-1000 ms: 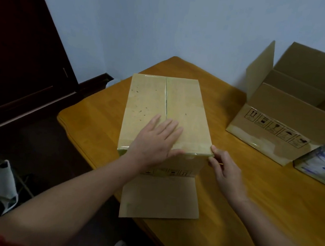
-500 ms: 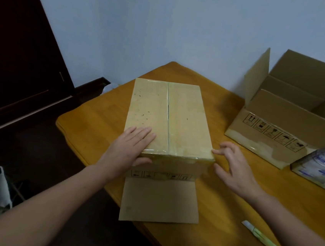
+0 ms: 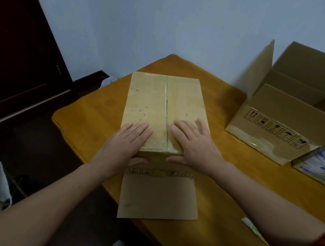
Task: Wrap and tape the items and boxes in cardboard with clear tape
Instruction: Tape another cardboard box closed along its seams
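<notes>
The closed box [image 3: 159, 106] sits mid-way along the wooden table [image 3: 224, 191], top seam running away from the person. The left hand [image 3: 127, 141] and right hand [image 3: 195, 144] lie flat on its near end, one either side of the seam, fingers straight, thumbs down over the front face, gripping nothing. A cardboard sheet [image 3: 157, 198] sticks out from under it. The top's sheen may be clear tape; the light is too dim to be sure
</notes>
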